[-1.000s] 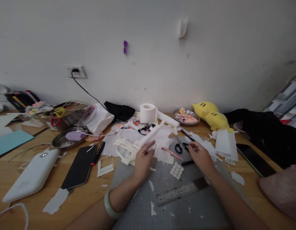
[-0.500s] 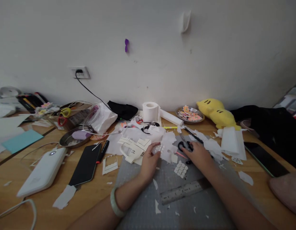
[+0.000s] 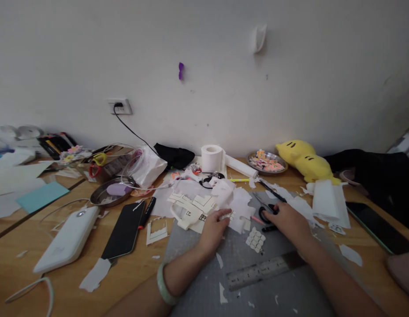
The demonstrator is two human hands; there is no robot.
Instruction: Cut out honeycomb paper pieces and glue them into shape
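My left hand (image 3: pixel 213 231) rests on the grey cutting mat (image 3: pixel 204 281), fingers apart, its fingertips at a small white piece with drawn round shapes (image 3: pixel 231 215). My right hand (image 3: pixel 291 222) is on the black handles of the scissors (image 3: pixel 266 212), its fingers closed round one loop. The blades point away toward the paper scraps. Between the hands lies a cluster of white rounded shapes (image 3: pixel 255 240). Nearer me is a metal ruler (image 3: pixel 264 270), partly under my right forearm. Cream cut paper with black lines (image 3: pixel 191 209) lies left of my left hand.
Around the mat are a black phone (image 3: pixel 124 230), a white power bank (image 3: pixel 67 237), a red-and-black marker (image 3: pixel 147 212), two metal dishes (image 3: pixel 107 198), a paper roll (image 3: pixel 211 159), a yellow plush toy (image 3: pixel 305 160) and another phone (image 3: pixel 379 226) at the right.
The view has shifted, so everything appears slightly lower and further right. My right hand has closed on the scissors' handles; its fingers were more spread before. My left hand stays by the small piece.
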